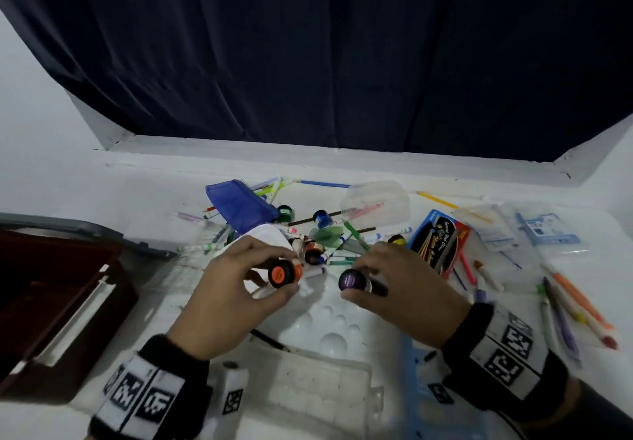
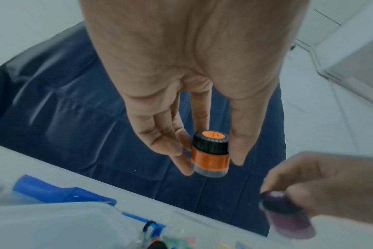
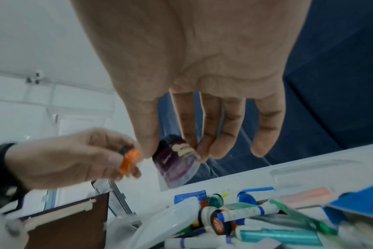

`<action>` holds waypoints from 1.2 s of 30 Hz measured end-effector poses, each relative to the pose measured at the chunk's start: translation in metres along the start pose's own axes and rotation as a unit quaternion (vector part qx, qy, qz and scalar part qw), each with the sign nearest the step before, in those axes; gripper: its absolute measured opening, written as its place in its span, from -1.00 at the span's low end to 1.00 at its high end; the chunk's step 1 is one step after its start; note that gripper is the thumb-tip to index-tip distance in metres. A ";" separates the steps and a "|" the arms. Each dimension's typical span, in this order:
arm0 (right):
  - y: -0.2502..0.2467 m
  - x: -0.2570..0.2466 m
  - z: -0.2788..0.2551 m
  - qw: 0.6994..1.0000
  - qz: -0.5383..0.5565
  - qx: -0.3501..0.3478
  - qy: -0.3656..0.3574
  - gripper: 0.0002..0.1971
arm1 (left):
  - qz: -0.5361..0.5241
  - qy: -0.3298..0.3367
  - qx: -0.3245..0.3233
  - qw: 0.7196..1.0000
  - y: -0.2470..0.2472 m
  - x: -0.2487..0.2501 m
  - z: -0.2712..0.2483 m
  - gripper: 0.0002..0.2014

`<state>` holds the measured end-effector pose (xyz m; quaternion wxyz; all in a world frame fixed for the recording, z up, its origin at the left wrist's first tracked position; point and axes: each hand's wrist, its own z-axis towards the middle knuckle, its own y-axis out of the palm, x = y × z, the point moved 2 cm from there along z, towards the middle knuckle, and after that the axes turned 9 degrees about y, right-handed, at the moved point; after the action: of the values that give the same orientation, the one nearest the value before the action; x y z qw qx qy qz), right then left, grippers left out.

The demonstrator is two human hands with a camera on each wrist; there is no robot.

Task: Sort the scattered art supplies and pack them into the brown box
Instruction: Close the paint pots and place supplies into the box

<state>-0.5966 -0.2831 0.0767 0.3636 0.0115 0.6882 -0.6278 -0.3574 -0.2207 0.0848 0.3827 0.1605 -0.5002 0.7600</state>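
The left wrist view shows the left hand [image 2: 194, 87] pinching an orange paint jar [image 2: 210, 154] upright; the right wrist view shows the right hand [image 3: 202, 80] pinching a purple paint jar [image 3: 175, 162], tilted; only the head view shows the brown box [image 1: 51, 302] at 9 o'clock on the white bench [image 1: 102, 200], with a dark curtain [image 1: 325, 45] at 12 o'clock.

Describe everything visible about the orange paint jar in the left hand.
The orange paint jar is a small round pot with a black ribbed screw cap topped by an orange disc, an orange band round its body and a clear, plastic-looking base. The cap is on. The left hand holds it lifted above the table, pinched between thumb and fingers, cap turned toward the head camera. Nothing else touches it; the purple jar in the right hand sits apart beside it.
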 end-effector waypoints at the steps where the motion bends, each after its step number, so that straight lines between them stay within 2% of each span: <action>1: 0.002 -0.003 -0.010 1.000 0.009 -0.011 0.002 -0.61 | 0.008 0.001 -0.005 1.000 0.000 0.000 -0.010 -0.64; 6: 0.023 -0.014 -0.050 0.997 0.041 -0.050 0.044 -0.66 | -0.028 0.000 -0.102 0.994 0.012 -0.003 -0.046 -0.70; 9: 0.040 -0.021 -0.071 0.996 0.038 -0.067 0.051 -0.68 | -0.058 0.020 -0.196 0.979 0.026 0.000 -0.057 -0.69; 11: 0.052 -0.022 -0.084 0.995 0.029 -0.077 0.054 -0.62 | -0.079 0.025 -0.244 0.966 0.035 0.000 -0.063 -0.67; 14: 0.064 -0.024 -0.103 0.994 -0.004 -0.084 0.071 -0.53 | -0.046 0.056 -0.290 0.954 0.048 -0.003 -0.070 -0.62; 17: 0.066 -0.029 -0.116 0.992 -0.024 -0.084 0.089 -0.65 | 0.002 0.086 -0.325 0.942 0.058 -0.001 -0.076 -0.57; 23: 0.065 -0.038 -0.123 0.992 -0.023 -0.078 0.099 -0.69 | -0.027 0.063 -0.331 0.941 0.063 -0.003 -0.079 -0.57; 27: 0.063 -0.040 -0.121 0.989 -0.017 -0.089 0.113 -0.71 | -0.048 0.053 -0.338 0.938 0.062 -0.005 -0.080 -0.65; 36: 0.061 -0.037 -0.118 0.976 -0.100 -0.163 0.104 -0.65 | -0.049 0.016 -0.330 0.943 0.062 -0.005 -0.083 -0.59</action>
<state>-0.5977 -0.1506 0.0370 0.2222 -0.0517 0.8130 -0.5357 -0.3884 -0.1624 0.0049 0.4589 0.0376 -0.7085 0.5349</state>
